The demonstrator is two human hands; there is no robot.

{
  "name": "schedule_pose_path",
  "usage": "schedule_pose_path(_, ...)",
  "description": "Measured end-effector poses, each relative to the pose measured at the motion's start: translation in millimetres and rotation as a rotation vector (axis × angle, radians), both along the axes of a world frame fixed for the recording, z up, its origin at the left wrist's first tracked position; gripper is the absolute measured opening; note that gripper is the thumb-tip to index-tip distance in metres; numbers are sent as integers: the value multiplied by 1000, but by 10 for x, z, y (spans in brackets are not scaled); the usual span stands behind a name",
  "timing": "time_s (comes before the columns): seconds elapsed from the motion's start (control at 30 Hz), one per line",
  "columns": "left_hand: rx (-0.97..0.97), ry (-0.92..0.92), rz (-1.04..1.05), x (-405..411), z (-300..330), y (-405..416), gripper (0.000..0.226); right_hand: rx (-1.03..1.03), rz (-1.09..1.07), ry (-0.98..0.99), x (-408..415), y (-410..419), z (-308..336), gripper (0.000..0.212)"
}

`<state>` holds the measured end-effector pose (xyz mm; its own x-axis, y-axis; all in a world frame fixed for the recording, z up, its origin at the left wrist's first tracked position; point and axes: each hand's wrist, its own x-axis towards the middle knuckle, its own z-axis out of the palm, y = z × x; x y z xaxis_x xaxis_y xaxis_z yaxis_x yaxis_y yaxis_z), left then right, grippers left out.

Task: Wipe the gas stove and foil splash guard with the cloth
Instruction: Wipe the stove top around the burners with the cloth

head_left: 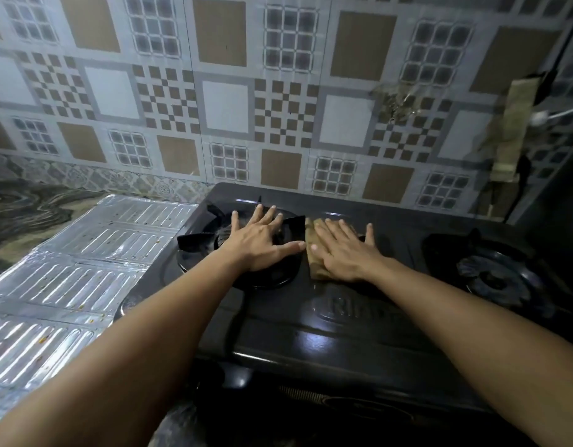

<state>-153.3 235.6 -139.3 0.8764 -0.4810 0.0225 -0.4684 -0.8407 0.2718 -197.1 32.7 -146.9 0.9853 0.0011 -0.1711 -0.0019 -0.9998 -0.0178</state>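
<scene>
A black two-burner gas stove [311, 337] fills the middle of the view. My left hand [262, 240] lies flat with fingers spread on the left burner's pan support [195, 241]. My right hand [346, 250] presses flat on a folded olive-brown cloth [312, 253] between the two burners; most of the cloth is hidden under the palm. The silver ribbed foil splash guard [75, 279] lies flat on the counter to the left of the stove, speckled with food crumbs.
The right burner [494, 275] sits bare at the stove's right. A patterned tile wall [227, 104] rises right behind the stove. A marbled counter [27, 204] extends at far left. Tape strips and a dark object hang on the wall at right [514, 124].
</scene>
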Motion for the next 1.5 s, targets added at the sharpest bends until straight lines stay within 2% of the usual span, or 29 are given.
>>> schedule_pose_path(0.17,-37,34,-63,4,48,28,104,32,-75,0,409,-86,35,64)
schedule_pose_path(0.3,-93,50,-55,19,39,28,99,-1,58,-23,91,-26,-30,63)
schedule_pose_path(0.43,-189,94,-14,26,21,20,77,0,178,-71,-443,122,-58,65)
schedule_pose_path(0.57,-281,124,14,38,41,25,58,18,232,-77,-909,308,-83,84)
schedule_pose_path(0.7,-298,-6,8,9,23,54,65,6,223,-96,-1091,413,-93,86)
schedule_pose_path(0.87,-580,-185,78,-151,150,196,68,4,319,-162,-1412,808,-141,74)
schedule_pose_path(1.0,-584,-355,78,-296,339,497,62,-48,313,-249,-1447,963,-93,73)
schedule_pose_path(1.13,-590,-401,212,-303,325,1011,51,-24,402,-212,-1327,1271,-85,75)
schedule_pose_path(1.2,-567,-346,354,-382,292,1291,45,-32,471,-242,-1216,1553,-107,75)
schedule_pose_path(1.27,-529,-200,509,-427,226,1521,42,-49,515,-269,-1072,1841,-147,76)
schedule_pose_path(1.33,-556,51,624,-485,159,1787,41,-10,531,-272,-930,2137,-159,79)
schedule_pose_path(1.43,-625,465,659,-653,62,2089,38,67,557,-241,-773,2420,-139,75)
schedule_pose_path(1.5,-664,621,660,-780,13,2180,34,69,573,-191,-730,2447,-118,71)
